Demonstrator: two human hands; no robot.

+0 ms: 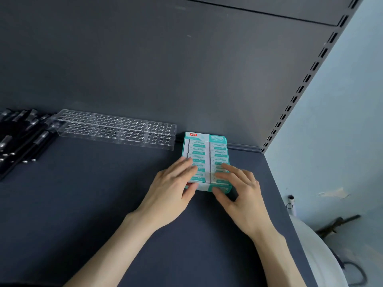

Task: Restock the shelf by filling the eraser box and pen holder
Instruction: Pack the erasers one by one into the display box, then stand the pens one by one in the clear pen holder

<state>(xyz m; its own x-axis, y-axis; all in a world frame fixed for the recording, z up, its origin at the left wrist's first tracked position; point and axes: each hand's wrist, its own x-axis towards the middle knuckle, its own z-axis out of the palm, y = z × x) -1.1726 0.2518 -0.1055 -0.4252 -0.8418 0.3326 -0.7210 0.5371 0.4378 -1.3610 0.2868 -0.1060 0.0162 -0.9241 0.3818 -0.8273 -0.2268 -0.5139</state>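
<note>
A teal and white eraser box (215, 139) lies on the dark shelf (103, 204) near the back right corner, filled with two rows of erasers (199, 151). My left hand (172, 189) rests on the left row with straight fingers, its thumb against the box's front edge. My right hand (242, 189) lies on the right row, fingers spread, thumb at the front of the box. A clear acrylic pen holder (116, 129) with many round holes stands to the left against the back wall, with no pens in it. A heap of black pens (18, 139) lies at the far left.
The dark back panel (165, 69) rises right behind the box and holder. A slotted upright (294, 98) marks the shelf's right end, with a pale blue wall (342, 121) beyond. A white rounded object (315, 255) sits below the shelf's right edge.
</note>
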